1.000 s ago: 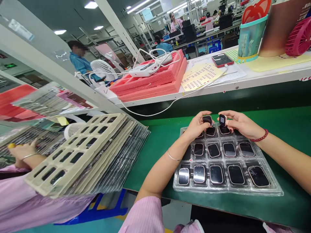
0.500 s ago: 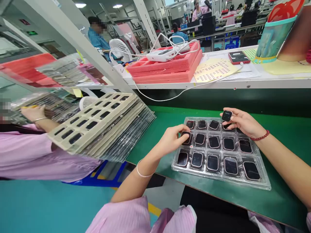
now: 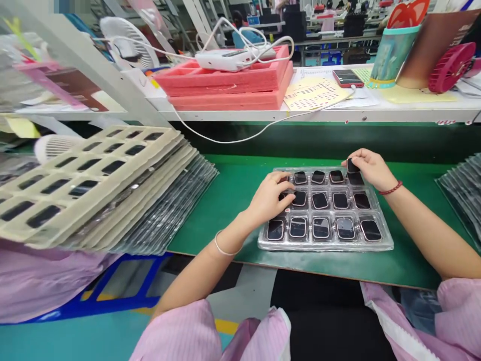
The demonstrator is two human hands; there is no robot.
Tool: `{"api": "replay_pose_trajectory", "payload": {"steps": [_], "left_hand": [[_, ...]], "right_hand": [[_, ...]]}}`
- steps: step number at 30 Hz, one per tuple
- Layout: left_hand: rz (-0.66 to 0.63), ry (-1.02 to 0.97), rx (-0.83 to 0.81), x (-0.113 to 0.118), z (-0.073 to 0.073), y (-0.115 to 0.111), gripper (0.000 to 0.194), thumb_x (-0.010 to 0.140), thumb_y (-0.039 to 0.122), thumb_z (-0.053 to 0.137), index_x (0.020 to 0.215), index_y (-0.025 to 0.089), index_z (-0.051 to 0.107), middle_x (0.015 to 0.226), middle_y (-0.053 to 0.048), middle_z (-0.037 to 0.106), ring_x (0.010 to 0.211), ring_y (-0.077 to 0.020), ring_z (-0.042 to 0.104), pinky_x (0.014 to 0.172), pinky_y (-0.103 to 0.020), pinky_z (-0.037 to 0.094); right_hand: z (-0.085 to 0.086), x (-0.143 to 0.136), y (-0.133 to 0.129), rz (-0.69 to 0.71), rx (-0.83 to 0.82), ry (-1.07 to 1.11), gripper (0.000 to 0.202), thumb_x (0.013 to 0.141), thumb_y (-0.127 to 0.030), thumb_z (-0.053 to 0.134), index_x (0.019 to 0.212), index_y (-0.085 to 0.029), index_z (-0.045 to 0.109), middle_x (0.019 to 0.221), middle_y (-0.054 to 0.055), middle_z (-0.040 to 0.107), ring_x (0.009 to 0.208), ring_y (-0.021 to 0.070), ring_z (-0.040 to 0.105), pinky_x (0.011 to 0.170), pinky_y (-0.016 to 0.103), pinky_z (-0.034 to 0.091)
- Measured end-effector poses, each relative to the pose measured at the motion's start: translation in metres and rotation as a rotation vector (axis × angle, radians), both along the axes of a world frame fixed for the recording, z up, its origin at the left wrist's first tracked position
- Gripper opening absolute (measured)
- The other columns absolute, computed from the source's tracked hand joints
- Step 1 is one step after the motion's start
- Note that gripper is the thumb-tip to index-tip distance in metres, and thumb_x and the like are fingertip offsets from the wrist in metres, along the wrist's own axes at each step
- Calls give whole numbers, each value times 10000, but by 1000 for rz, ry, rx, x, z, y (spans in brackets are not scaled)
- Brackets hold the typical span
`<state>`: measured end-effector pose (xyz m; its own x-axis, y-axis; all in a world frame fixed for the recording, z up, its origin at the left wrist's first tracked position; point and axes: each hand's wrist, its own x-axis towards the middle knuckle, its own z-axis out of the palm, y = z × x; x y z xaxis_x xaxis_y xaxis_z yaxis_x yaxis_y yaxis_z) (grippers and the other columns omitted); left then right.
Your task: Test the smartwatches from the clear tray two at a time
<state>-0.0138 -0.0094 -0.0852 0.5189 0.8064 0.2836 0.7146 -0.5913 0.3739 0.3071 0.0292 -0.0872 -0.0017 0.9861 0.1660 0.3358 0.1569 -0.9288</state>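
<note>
A clear plastic tray (image 3: pixel 326 245) lies on the green bench, with dark square smartwatch bodies sitting in rows of pockets. At the tray's back right corner, my right hand (image 3: pixel 370 165) pinches one smartwatch body (image 3: pixel 352 165) between thumb and fingers, tilted up. Another dark body (image 3: pixel 355 179) shows just below it. My left hand (image 3: pixel 272 195) rests over the tray's left side, fingers apart. Its thumb and fingertips are close to a smartwatch body (image 3: pixel 299 198) in the middle row, and the hand partly covers the leftmost pockets.
Tall stacks of trays stand left, topped by a cream tray (image 3: pixel 131 165); more clear trays (image 3: pixel 462 185) stand at the right edge. Above the bench, a shelf (image 3: pixel 263 116) bears a pink foam box (image 3: pixel 225 103), a phone (image 3: pixel 348 78), a cup (image 3: pixel 393 57) and a pink fan (image 3: pixel 451 67). A white cable (image 3: pixel 233 142) hangs down.
The view has swung right. My right hand has shifted from the back row's fourth pocket to its right corner, a smartwatch body in its fingers. My left hand stays at the tray's left side.
</note>
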Motion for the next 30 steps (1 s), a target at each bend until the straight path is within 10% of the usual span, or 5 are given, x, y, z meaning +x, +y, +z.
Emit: {"api": "replay_pose_trajectory", "payload": {"steps": [7, 14, 20, 25, 30], "left_hand": [[-91, 33, -170, 8, 4, 3, 254, 798, 368, 693, 930, 172, 598, 1487, -170, 464, 1443, -374, 312, 1148, -590, 256], [-221, -225, -248, 9, 3, -8, 165, 778, 183, 639, 873, 211, 507, 1178, -98, 664, 1211, -277, 559, 1027, -459, 429], [-158, -481, -451, 15, 8, -8, 214, 793, 195, 593, 1005, 198, 564, 929, -38, 668, 817, -172, 652, 753, -301, 500], [-119, -881, -838, 45, 21, 41, 248, 735, 224, 641, 964, 136, 606, 778, -20, 633, 532, -81, 570, 446, -177, 342], [-128, -1074, -1016, 61, 17, 76, 433, 708, 278, 762, 1101, 131, 655, 931, -86, 711, 547, -69, 590, 433, -158, 326]], "right_hand": [[-7, 2, -24, -141, 324, -699, 142, 815, -204, 602, 886, -170, 720, 1332, 173, 607, 1340, 364, 442, 1109, 573, 327], [21, -74, -59, 429, 397, -893, 89, 812, -233, 677, 853, -162, 713, 1382, 184, 579, 1370, 438, 380, 1106, 645, 292], [29, -71, -51, 692, 67, -278, 147, 812, -176, 654, 799, -213, 513, 1184, 119, 701, 1147, 275, 636, 939, 456, 517], [19, -57, -15, 382, -240, 296, 270, 808, -356, 738, 901, -201, 537, 883, 66, 754, 551, 115, 637, 485, 231, 513], [4, -42, 3, 280, -316, 611, 423, 797, -308, 763, 1199, -261, 640, 1103, 56, 710, 799, 152, 710, 648, 272, 622]]}}
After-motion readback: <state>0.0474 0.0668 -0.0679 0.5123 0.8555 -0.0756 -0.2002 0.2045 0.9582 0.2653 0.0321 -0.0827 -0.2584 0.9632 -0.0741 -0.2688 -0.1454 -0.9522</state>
